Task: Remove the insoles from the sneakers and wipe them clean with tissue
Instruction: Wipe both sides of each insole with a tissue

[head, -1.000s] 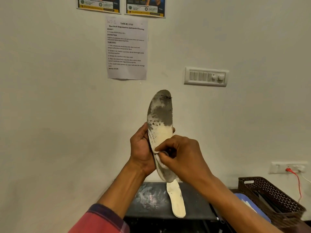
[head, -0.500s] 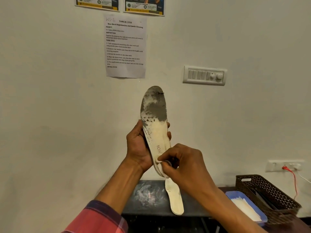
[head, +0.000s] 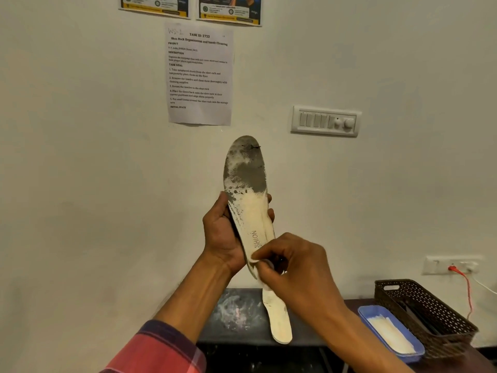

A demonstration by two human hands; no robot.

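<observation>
Here, the left hand (head: 224, 235) curls its fingers round the upright, grey-stained cream foam insole (head: 248, 205), steadying it so the right hand (head: 295, 270), fingertips pinching a white tissue wad (head: 260, 278), can rub its heel just below the left fingers

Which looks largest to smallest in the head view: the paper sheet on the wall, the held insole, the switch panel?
1. paper sheet, largest area.
2. held insole, longer but narrower; nearer the camera, so a close call.
3. switch panel.
</observation>
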